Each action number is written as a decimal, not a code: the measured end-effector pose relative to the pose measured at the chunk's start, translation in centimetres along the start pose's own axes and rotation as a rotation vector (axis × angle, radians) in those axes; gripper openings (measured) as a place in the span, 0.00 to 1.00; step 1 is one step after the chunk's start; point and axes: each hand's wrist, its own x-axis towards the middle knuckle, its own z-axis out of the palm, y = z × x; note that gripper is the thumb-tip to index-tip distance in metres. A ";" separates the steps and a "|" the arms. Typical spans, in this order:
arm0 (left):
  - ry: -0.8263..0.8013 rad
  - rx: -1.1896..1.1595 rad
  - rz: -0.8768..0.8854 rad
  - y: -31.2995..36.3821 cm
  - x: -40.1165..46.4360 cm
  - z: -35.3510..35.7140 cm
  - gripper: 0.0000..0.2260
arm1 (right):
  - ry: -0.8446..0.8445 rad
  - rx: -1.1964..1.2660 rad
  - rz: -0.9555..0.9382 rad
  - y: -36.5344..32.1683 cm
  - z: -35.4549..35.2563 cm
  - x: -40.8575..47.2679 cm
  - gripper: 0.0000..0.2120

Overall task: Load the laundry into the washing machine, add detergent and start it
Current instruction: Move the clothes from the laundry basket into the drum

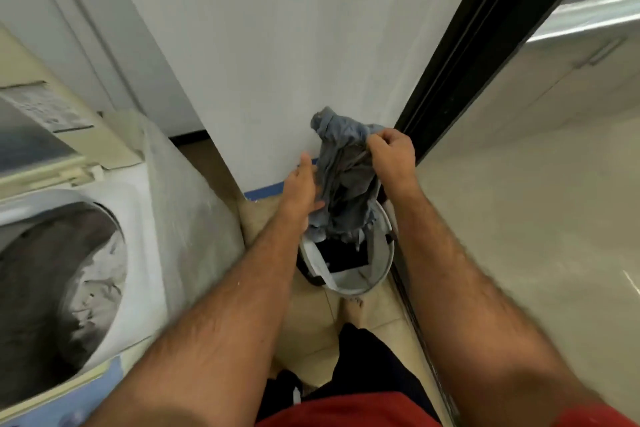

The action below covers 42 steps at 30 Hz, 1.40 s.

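A grey-blue garment (341,170) hangs above a round white laundry basket (382,270) on the floor by the wall. My right hand (391,152) is shut on the garment's upper edge. My left hand (303,189) is at the garment's left side, fingers spread and touching the cloth. Dark clothing (343,255) lies inside the basket. The top-loading washing machine (149,204) stands at the left with its lid up, and several pale and dark clothes (69,274) lie in its drum.
A white wall panel (277,45) rises straight ahead. A black sliding-door frame (460,80) runs along the right, with a tiled room beyond. My bare foot (353,310) stands on the beige floor just behind the basket.
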 end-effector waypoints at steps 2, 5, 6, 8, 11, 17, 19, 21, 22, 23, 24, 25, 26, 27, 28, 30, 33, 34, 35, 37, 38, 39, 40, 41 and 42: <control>-0.006 0.021 0.056 1.4 -1.8 -1.0 0.23 | 0.067 0.034 -0.087 -3.3 -1.7 -1.1 0.09; -0.014 0.017 0.111 3.2 -3.6 -3.0 0.27 | 0.178 0.133 -0.201 -6.9 -3.5 -2.6 0.10; -0.004 0.011 0.118 3.6 -3.8 -3.6 0.27 | 0.189 0.148 -0.221 -7.5 -3.7 -3.0 0.10; 0.016 0.005 0.121 4.0 -4.3 -4.4 0.26 | 0.156 0.123 -0.205 -8.3 -3.7 -3.6 0.09; 0.030 0.065 0.125 4.5 -5.2 -4.8 0.19 | 0.099 0.086 -0.168 -8.9 -4.3 -3.7 0.10; -0.067 0.339 0.203 4.9 -6.5 -3.4 0.27 | -0.033 0.203 -0.218 -12.4 -6.4 -3.2 0.11; -0.113 0.407 0.297 5.6 -6.5 -1.6 0.36 | -0.132 0.301 -0.192 -14.0 -7.3 -2.9 0.11; -0.207 0.428 0.409 6.5 -6.7 0.3 0.44 | -0.212 0.431 -0.165 -16.1 -8.3 -2.7 0.12; -0.249 0.450 0.461 6.8 -6.8 1.2 0.47 | -0.249 0.523 -0.136 -17.2 -8.7 -2.6 0.13; -0.253 0.476 0.516 7.1 -6.9 2.2 0.50 | -0.283 0.631 -0.102 -18.5 -9.3 -2.6 0.14; -0.226 0.483 0.575 7.3 -6.9 3.1 0.52 | -0.324 0.751 -0.064 -19.7 -9.9 -2.5 0.14; -0.173 0.462 0.637 7.5 -6.7 4.0 0.52 | -0.368 0.870 -0.037 -21.0 -10.6 -2.4 0.14; -0.114 0.422 0.698 8.0 -6.6 4.8 0.51 | -0.407 0.975 -0.022 -22.4 -11.3 -2.3 0.13; -0.060 0.372 0.747 8.5 -6.6 5.3 0.48 | -0.433 1.054 -0.013 -23.6 -12.0 -2.3 0.11; -0.009 0.336 0.780 9.2 -6.7 5.8 0.43 | -0.448 1.108 -0.016 -24.7 -12.8 -2.3 0.10; 0.103 0.315 0.775 10.7 -7.5 6.6 0.28 | -0.458 1.171 -0.028 -26.0 -14.4 -2.2 0.08; 0.231 0.182 0.739 13.0 -8.8 7.2 0.08 | -0.429 1.231 -0.012 -25.5 -16.4 -1.0 0.07; 0.253 0.097 0.726 13.7 -9.2 7.3 0.06 | -0.403 1.217 -0.006 -24.8 -16.8 -0.4 0.07; 0.270 0.009 0.693 14.4 -9.4 7.3 0.05 | -0.366 1.170 0.003 -24.0 -17.2 0.1 0.07; 0.282 -0.160 0.631 15.8 -9.7 7.2 0.05 | -0.298 0.976 0.063 -21.8 -17.5 1.3 0.06; 0.275 -0.226 0.616 16.6 -9.7 7.1 0.06 | -0.282 0.826 0.098 -20.5 -17.7 1.6 0.05; 0.263 -0.269 0.608 17.3 -9.9 7.1 0.07 | -0.272 0.640 0.119 -19.2 -17.6 2.0 0.04; 0.252 -0.286 0.608 18.0 -10.2 7.2 0.06 | -0.270 0.436 0.117 -17.9 -17.7 2.3 0.04; 0.247 -0.281 0.621 18.7 -10.7 7.3 0.06 | -0.271 0.234 0.087 -16.9 -17.8 2.5 0.04; 0.243 -0.264 0.640 19.3 -10.9 7.5 0.05 | -0.270 0.071 0.046 -16.3 -17.9 2.6 0.04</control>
